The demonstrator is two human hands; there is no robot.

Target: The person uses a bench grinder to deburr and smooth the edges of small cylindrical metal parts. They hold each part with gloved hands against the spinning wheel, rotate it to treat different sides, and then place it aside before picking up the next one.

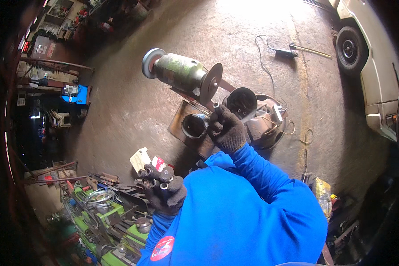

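Both my hands wear dark knitted work gloves. My right hand (pixel 228 128) is closed round a short metal tube (pixel 216 106) whose bright end points up, just below the thin disc (pixel 211 83) of a green bench grinder (pixel 179 71). I cannot tell whether the tube touches the disc. A pale grinding wheel (pixel 150 64) sits at the grinder's other end. Lower left, my left hand (pixel 166 199) is closed on several short metal tubes (pixel 153 183), their open ends facing up. Behind that hand show a cream piece (pixel 140 159) and a red-and-white packet (pixel 158 163).
A round dark container (pixel 194 126) stands at the grinder's base, beside a black drum (pixel 240 103). Cables trail across the concrete floor (pixel 119 111) towards a black power tool (pixel 287 53). A light vehicle (pixel 377 80) stands at right; a green lathe-like machine (pixel 111 217) is lower left.
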